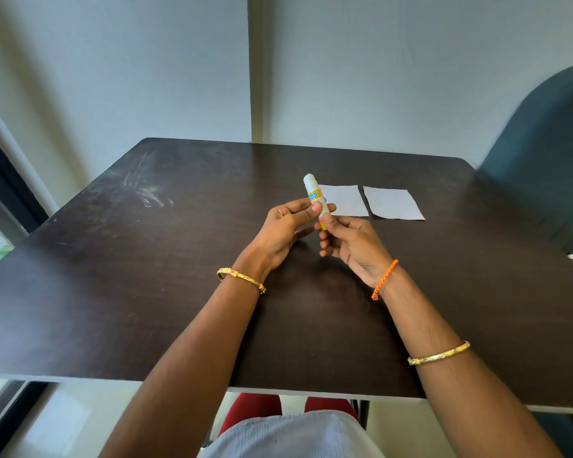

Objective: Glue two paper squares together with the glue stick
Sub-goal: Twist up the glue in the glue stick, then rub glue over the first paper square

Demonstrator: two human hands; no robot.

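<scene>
A white glue stick (313,190) with a yellow label stands nearly upright above the middle of the dark table (146,276). My left hand (283,228) pinches its middle between thumb and fingers. My right hand (351,244) grips its lower end from the right. The top of the stick is white; I cannot tell whether the cap is on. Two white paper squares lie flat side by side just beyond my hands: the left square (344,200), partly hidden by the stick, and the right square (394,203). A narrow gap separates them.
A dark green chair back (549,160) stands at the table's right far corner. A grey wall runs close behind the table's far edge. Pale scuff marks (146,190) show on the table's far left. A dark window frame lies at the left.
</scene>
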